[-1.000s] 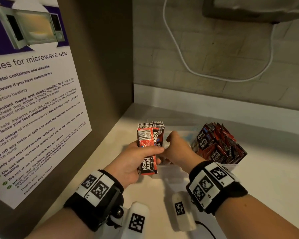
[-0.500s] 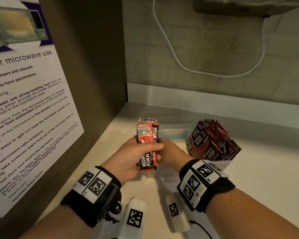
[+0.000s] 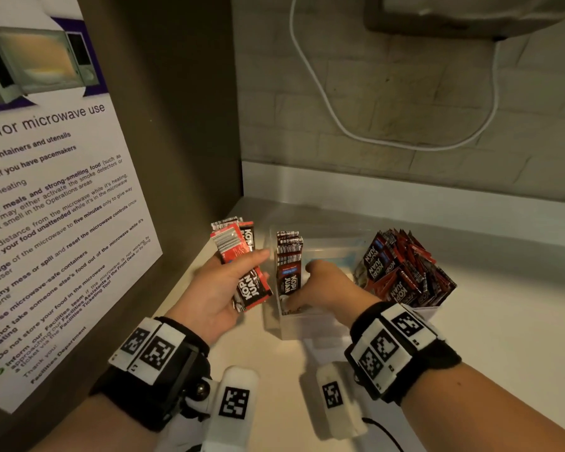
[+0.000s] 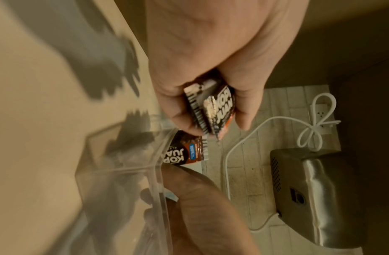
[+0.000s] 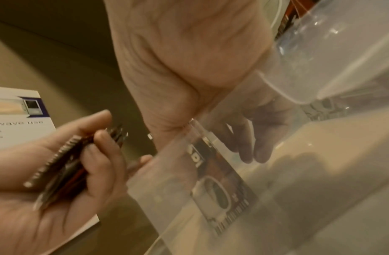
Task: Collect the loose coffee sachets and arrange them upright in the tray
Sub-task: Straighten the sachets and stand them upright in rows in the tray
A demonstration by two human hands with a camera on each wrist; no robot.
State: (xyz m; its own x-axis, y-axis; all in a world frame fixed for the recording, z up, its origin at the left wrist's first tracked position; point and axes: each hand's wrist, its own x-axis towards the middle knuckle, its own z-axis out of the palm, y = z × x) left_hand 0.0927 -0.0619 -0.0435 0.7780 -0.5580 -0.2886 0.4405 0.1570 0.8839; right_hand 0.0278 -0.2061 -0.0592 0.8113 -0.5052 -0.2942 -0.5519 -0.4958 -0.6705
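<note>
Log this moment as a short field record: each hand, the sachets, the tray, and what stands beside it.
left hand: grips a bundle of sachets beside the tray
right hand: inside the clear tray, fingers straight against upright sachets
upright sachets: standing at the tray's left end
full container: right of the tray, packed with sachets
surface: pale counter
wall: microwave poster on the left

Head view: looked forward and down from above at the counter [image 3: 470, 337]. Left wrist view: close, faced along the palm toward the wall. Right wrist view: close, faced through the clear tray [image 5: 210, 189]. Shared by all three: tray, both hands.
</note>
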